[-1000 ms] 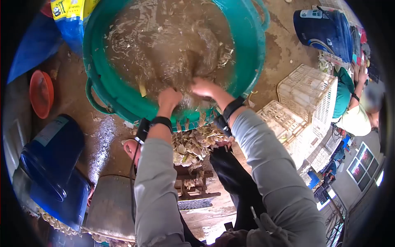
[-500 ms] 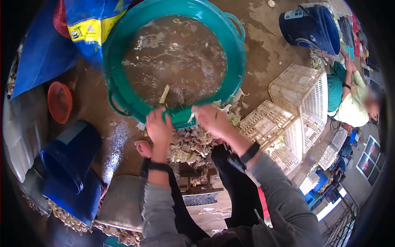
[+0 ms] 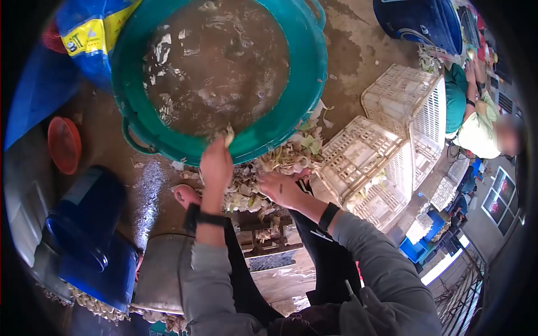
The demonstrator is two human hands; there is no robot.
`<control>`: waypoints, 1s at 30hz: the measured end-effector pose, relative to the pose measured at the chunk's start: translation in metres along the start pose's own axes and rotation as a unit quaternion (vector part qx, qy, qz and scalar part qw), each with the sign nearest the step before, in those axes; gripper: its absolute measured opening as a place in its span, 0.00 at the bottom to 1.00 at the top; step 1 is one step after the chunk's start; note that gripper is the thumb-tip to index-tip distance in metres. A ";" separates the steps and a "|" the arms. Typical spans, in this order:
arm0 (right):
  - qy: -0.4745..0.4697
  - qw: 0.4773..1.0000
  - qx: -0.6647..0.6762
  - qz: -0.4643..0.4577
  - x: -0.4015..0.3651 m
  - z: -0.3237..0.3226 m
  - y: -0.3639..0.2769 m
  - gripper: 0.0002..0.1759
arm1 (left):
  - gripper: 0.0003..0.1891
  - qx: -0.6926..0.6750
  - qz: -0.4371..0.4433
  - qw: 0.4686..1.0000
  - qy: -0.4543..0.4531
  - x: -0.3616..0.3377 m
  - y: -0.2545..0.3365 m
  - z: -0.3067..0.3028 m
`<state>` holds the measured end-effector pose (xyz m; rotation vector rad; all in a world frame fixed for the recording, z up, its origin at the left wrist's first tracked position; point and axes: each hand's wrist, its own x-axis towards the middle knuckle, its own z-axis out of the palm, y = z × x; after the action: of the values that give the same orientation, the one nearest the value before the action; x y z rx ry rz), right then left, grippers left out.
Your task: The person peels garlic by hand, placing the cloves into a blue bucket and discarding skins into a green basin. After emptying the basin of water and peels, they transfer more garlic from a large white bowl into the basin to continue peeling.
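A big green tub (image 3: 307, 84) of murky brown water stands in front of me. At its near rim my left hand (image 3: 217, 163) is closed on a pale, yellowish vegetable stalk (image 3: 229, 136), whose tip pokes out past the fingers over the water. Below the rim, on the ground, lies a heap of pale vegetable peelings (image 3: 244, 193). My right hand (image 3: 278, 189) is low at the right side of this heap, outside the tub; its fingertips are not clear enough to show whether they grip anything.
White plastic crates (image 3: 361, 157) are on the right, a blue bucket (image 3: 417, 19) beyond them. To the left are a red bowl (image 3: 64, 145), a dark blue bucket (image 3: 87, 215) and a blue-yellow sack (image 3: 92, 36). Another person (image 3: 476, 131) sits at the far right.
My right hand has dropped from the tub's rim to the peelings. My left hand has closed on the stalk that was lying at the near edge of the water. The view has shifted slightly.
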<state>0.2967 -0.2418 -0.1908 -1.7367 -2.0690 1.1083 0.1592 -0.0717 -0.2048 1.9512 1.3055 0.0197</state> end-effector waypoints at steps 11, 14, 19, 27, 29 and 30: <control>0.299 0.940 0.009 0.166 0.091 -0.117 0.073 0.08 | 0.17 -0.015 0.015 0.997 0.071 0.005 0.009 -0.048; 0.252 0.946 -0.137 0.153 0.137 -0.104 0.142 0.20 | 0.15 0.034 0.038 0.993 0.106 0.084 -0.051 -0.039; 0.276 0.917 -0.283 0.050 0.236 -0.122 0.154 0.25 | 0.23 0.170 0.040 0.978 0.116 0.181 -0.081 -0.043; 0.013 0.959 -0.032 0.282 0.236 -0.036 0.139 0.25 | 0.21 0.099 -0.080 0.976 -0.176 0.145 -0.074 0.028; 0.042 0.957 -0.001 0.288 0.199 -0.001 0.112 0.24 | 0.18 0.060 -0.062 0.980 -0.180 0.101 -0.074 0.060; -0.035 0.945 0.062 0.318 0.188 -0.002 0.096 0.23 | 0.16 0.046 -0.025 0.986 -0.158 0.078 -0.066 0.061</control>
<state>0.3176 -0.0673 -0.3077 -2.4021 -1.4433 1.4346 0.1697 -0.0337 -0.3174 1.9024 1.1599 -0.3664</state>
